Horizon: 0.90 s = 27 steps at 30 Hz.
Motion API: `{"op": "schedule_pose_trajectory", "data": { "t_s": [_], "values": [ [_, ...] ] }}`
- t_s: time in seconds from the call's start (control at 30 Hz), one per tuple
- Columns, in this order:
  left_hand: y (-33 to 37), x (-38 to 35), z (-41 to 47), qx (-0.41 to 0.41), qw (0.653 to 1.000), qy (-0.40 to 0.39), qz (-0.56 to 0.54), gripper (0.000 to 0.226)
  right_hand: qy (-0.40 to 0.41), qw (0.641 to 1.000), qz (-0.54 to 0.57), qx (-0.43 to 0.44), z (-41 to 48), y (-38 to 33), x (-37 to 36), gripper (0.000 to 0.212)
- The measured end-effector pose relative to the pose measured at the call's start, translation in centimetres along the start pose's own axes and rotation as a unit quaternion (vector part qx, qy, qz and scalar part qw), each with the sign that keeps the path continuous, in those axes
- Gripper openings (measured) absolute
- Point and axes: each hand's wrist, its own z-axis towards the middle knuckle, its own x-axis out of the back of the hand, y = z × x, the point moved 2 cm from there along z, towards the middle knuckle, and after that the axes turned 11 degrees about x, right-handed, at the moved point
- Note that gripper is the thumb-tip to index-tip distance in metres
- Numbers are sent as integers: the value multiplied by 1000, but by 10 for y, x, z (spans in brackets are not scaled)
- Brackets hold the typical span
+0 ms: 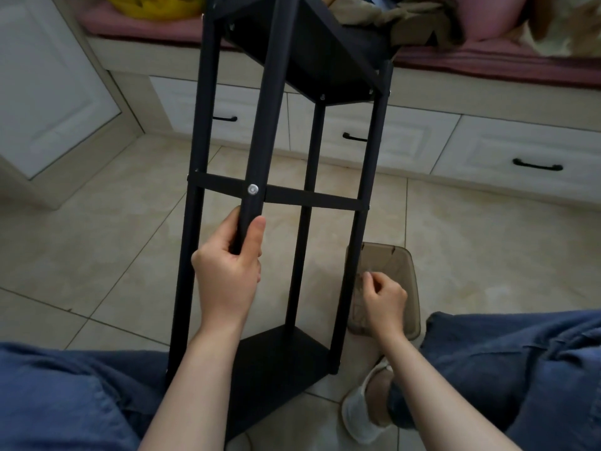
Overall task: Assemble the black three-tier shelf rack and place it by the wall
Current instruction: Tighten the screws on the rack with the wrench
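The black shelf rack [201, 125] leans tilted between my knees, its far end toward the bench. A black shelf panel [276, 362] sits at the near end and another [302, 53] at the far end; the middle level shows only black crossbars [312, 200] and a silver screw [252, 189]. My left hand [227, 268] grips the nearest post just below that screw. My right hand [383, 301] hovers over a brown translucent container [400, 265], fingers curled as if pinching something small that I cannot make out.
A window bench with a pink cushion [487, 60] and white drawers [520, 151] runs across the back. A white cabinet door [48, 76] stands at the left. Beige floor tiles [487, 239] lie around. My knees in blue trousers and a white slipper [361, 415] are near.
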Motion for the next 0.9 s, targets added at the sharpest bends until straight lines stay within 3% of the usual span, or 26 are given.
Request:
{"op": "schedule_pose_trajectory", "data": {
  "t_s": [0.17, 0.37, 0.5, 0.6, 0.7, 0.77, 0.9],
  "values": [
    [1, -4, -1, 7, 1000, -4, -4, 39, -63, 989, -82, -110, -1, 40, -5, 41],
    [1, -2, -3, 23, 1000, -8, -10, 40, -116, 974, -89, -170, 8, 43, -12, 33],
    [2, -4, -6, 30, 999, -24, -19, 39, 5, 980, 12, -197, 42, 14, -4, 34],
    [5, -5, -8, 32, 999, -28, -13, 35, 46, 975, 69, -206, 93, -10, 13, 36],
    [6, -4, -11, 34, 999, -23, -8, 32, 4, 982, 107, -154, 136, -38, 25, 31],
    [4, -2, -12, 35, 999, -22, -9, 29, -48, 983, 130, -124, 153, -54, 28, 38],
    [2, 5, -12, 35, 999, -20, 3, 25, -122, 958, 229, -125, 165, -71, 29, 40]
  ]
}}
